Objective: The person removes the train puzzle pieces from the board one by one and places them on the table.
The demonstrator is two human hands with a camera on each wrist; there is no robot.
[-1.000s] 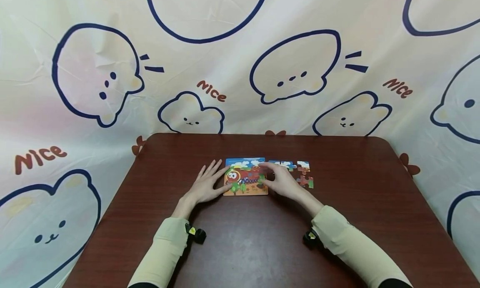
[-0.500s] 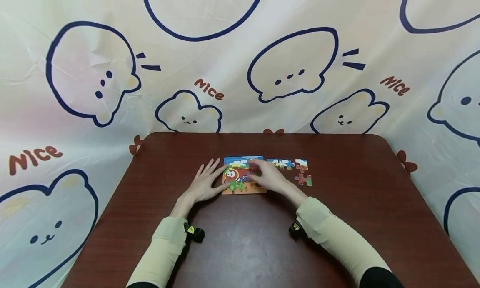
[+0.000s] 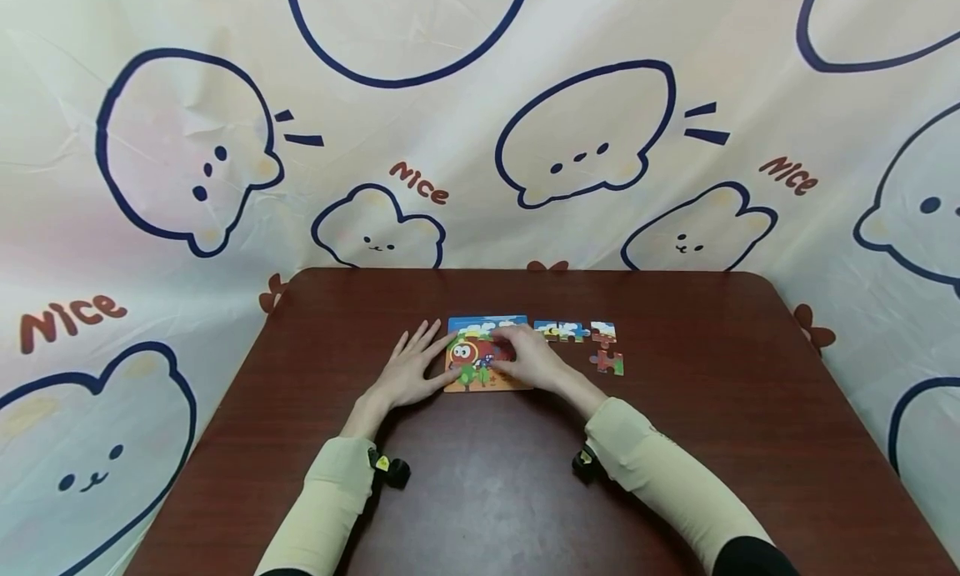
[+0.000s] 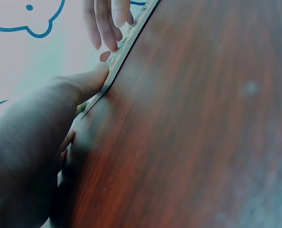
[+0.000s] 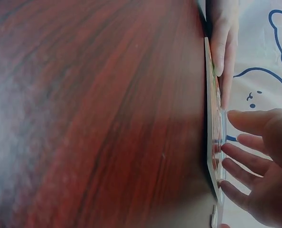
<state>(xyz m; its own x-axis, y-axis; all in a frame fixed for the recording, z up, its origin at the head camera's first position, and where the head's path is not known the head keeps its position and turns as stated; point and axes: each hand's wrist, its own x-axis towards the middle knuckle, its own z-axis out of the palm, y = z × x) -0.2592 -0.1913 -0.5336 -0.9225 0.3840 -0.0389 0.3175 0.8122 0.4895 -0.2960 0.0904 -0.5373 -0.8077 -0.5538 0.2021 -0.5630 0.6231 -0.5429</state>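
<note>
A colourful jigsaw puzzle board [image 3: 480, 380] with a cartoon picture lies flat on the table. My left hand [image 3: 408, 372] rests at its left side with fingers spread; in the left wrist view the thumb [image 4: 91, 81] touches the board's edge. Over the right half of the board is my right hand [image 3: 536, 359], hiding part of the picture. In the right wrist view its fingers [image 5: 245, 159] are loosely bent, with fingertips at the puzzle surface and no piece visible in them. Joined loose pieces [image 3: 562, 332] lie right of the board.
Two more loose puzzle pieces, an upper one [image 3: 603, 333] and a lower one [image 3: 607, 363], lie further right. The brown wooden table [image 3: 480, 493] reaches back to a cartoon-printed cloth [image 3: 465, 126]. Each wrist carries a small black camera.
My right hand has moved left across the board, from its right edge toward the middle, uncovering more of the loose pieces. My left hand stays put at the left side.
</note>
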